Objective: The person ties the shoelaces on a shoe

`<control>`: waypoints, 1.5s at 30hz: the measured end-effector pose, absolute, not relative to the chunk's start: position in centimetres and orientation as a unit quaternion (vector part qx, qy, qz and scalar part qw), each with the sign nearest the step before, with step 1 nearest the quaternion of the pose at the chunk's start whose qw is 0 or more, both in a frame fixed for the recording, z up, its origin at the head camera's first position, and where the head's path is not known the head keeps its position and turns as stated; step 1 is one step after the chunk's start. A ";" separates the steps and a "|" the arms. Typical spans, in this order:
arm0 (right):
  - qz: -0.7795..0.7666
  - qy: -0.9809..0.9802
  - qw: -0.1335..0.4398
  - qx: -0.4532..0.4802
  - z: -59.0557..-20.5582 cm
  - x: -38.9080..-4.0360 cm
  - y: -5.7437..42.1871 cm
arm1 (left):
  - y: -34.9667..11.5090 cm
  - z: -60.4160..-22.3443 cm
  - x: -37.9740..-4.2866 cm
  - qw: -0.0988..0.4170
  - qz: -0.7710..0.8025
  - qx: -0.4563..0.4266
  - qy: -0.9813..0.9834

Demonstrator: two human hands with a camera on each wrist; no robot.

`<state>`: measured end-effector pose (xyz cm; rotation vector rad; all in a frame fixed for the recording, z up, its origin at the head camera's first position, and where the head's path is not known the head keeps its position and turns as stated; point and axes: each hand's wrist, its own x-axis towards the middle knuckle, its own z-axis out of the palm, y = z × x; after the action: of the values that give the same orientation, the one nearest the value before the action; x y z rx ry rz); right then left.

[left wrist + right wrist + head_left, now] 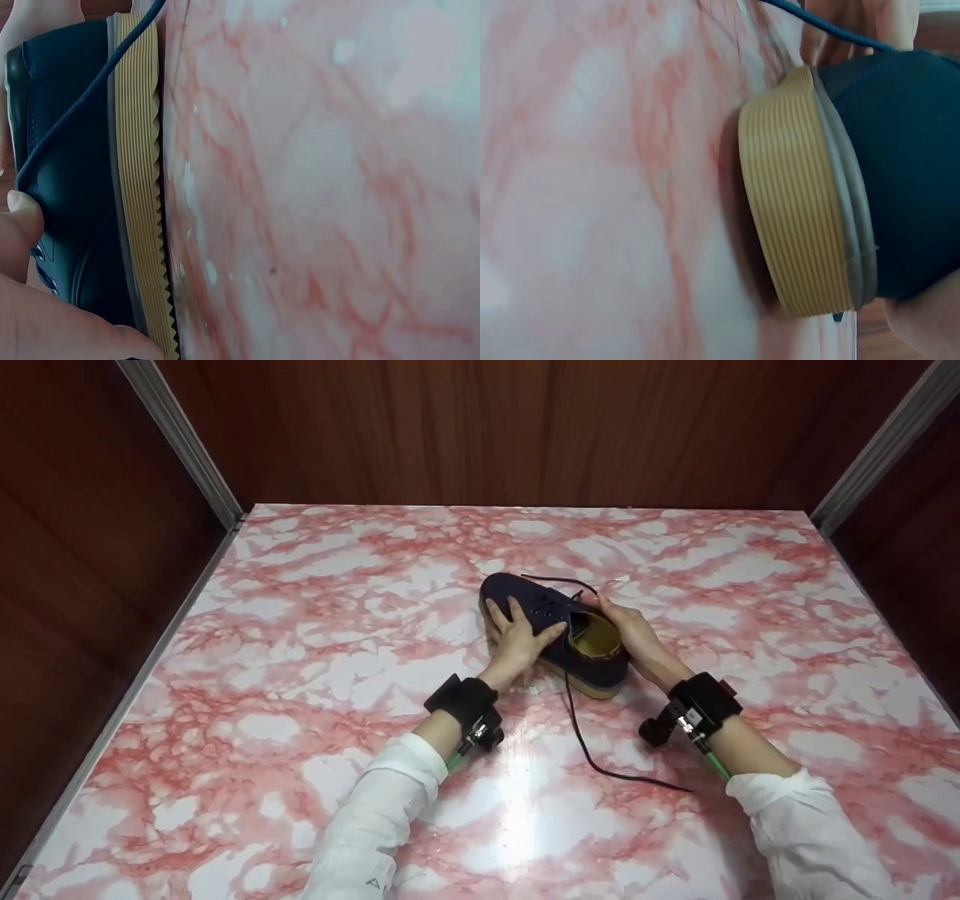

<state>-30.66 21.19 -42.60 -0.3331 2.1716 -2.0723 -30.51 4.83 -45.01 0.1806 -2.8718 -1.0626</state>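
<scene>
A dark blue lace-up shoe [589, 671] with a ribbed tan sole [791, 202] stands on the table, its toe pointing to the far left. My left hand [516, 643] grips its front part, fingers spread over the toe and thumb by the eyelets. My right hand [641, 641] holds the far side of the shoe near the heel opening; part of that hand is hidden behind the shoe. A dark shoelace [581, 735] runs down the near side onto the table. Another lace end [559, 579] lies beyond the shoe. The tan insole [598, 637] shows inside.
The table top [300, 660] has a red and white marbled pattern. Dark wood panels [480, 435] enclose it at the back and both sides, with metal posts [187, 442] at the corners. Black camera straps [469, 705] sit on both wrists.
</scene>
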 end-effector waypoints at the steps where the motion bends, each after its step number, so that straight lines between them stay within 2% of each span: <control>1: -0.681 0.723 0.054 -0.106 -42.3 -30.3 20.9 | 4.6 -44.1 -30.0 0.024 -0.348 0.057 -0.936; 5: -0.665 0.740 0.031 -0.097 -40.2 -28.2 19.6 | 4.0 -42.9 -29.4 -0.002 -0.334 0.047 -0.941; 10: -0.674 0.733 0.038 -0.086 -39.1 -27.0 18.9 | 3.6 -42.7 -29.4 -0.013 -0.343 0.029 -0.939; 13: -0.680 0.729 0.036 -0.071 -39.0 -26.6 18.6 | 3.2 -41.3 -28.6 -0.012 -0.356 0.018 -0.934; 20: -0.656 0.755 -0.004 -0.013 -40.6 -27.0 18.1 | 2.0 -40.7 -28.8 -0.026 -0.397 -0.024 -0.917; 23: -0.661 0.751 0.009 -0.017 -42.5 -28.3 19.0 | 1.7 -40.4 -28.5 -0.024 -0.422 -0.023 -0.906; 29: -0.705 0.703 0.057 -0.072 -44.4 -30.5 21.4 | 2.3 -39.7 -26.2 0.029 -0.451 0.005 -0.892; 36: -0.699 0.707 0.078 -0.073 -40.3 -28.4 20.2 | 4.9 -39.1 -24.5 0.034 -0.509 0.039 -0.859; 43: -0.720 0.676 0.099 -0.119 -39.5 -27.4 19.0 | 5.6 -42.2 -26.9 0.021 -0.545 0.097 -0.833; 45: -0.725 0.671 0.102 -0.121 -39.7 -27.4 18.9 | 5.6 -42.0 -26.8 0.017 -0.538 0.104 -0.836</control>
<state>-27.42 18.87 -39.73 -0.3562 1.9809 -2.1403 -26.83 5.57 -42.01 0.3227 -2.5994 -1.6735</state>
